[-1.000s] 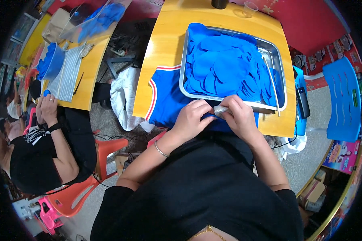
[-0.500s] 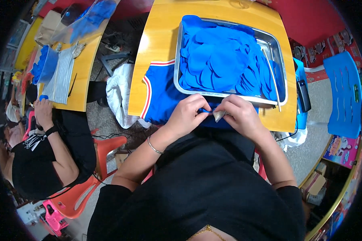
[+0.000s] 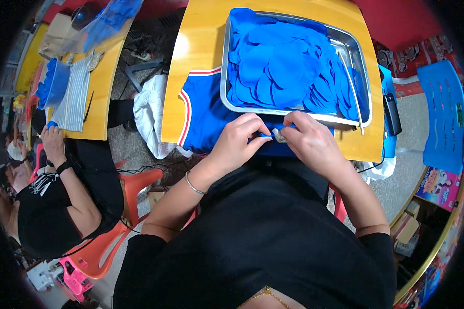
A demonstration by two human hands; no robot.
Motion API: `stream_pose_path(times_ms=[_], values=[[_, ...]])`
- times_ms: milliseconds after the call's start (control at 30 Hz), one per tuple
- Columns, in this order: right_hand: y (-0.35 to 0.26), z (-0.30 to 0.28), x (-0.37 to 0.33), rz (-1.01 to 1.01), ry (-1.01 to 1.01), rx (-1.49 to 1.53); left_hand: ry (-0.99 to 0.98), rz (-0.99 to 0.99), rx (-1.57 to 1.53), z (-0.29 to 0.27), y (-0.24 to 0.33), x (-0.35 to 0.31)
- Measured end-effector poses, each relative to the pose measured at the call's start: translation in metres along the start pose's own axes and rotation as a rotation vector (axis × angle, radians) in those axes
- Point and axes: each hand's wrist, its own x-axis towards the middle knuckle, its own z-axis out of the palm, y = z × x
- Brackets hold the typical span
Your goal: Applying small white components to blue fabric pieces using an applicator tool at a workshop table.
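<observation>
We see left hand (image 3: 237,138), fingers pinched on blue piece (image 3: 264,135); right hand (image 3: 312,138), fingers grasping pale wad (image 3: 279,136) just beside it. Both things held between hands, at near side of metal tray (image 3: 273,110). In tray we note heaped blue discs (image 3: 281,62); at right, thin rod (image 3: 351,87). Blue cloth (image 3: 203,105) on worktop (image 3: 201,36), showing left of tray.

blue piece (image 3: 265,135): part-hidden by fingers (image 3: 252,125) | pale item (image 3: 280,136): kind unclear
</observation>
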Motion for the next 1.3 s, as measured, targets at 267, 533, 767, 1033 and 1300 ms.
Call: stream_pose_path(times_ms=[267, 533, 767, 1033, 1300], values=[[-0.001, 0.006, 0.002, 0.128, 0.056, 0.289, 0.056, -0.011, -0.008, -0.001, 0.001, -0.002], [0.004, 0.007, -0.001, 0.079, 0.119, 0.284, 0.071, -0.009, -0.051, -0.001, 0.004, -0.001], [-0.002, -0.006, 0.005, 0.011, 0.006, 0.105, 0.070, 0.036, 0.038, -0.002, 0.002, -0.001], [-0.015, -0.014, 0.014, 0.002, -0.128, -0.065, 0.131, 0.030, -0.010, -0.001, 0.001, 0.000], [-0.005, -0.004, 0.011, 0.086, -0.163, 0.119, 0.143, 0.128, -0.047, 0.004, 0.005, 0.001]])
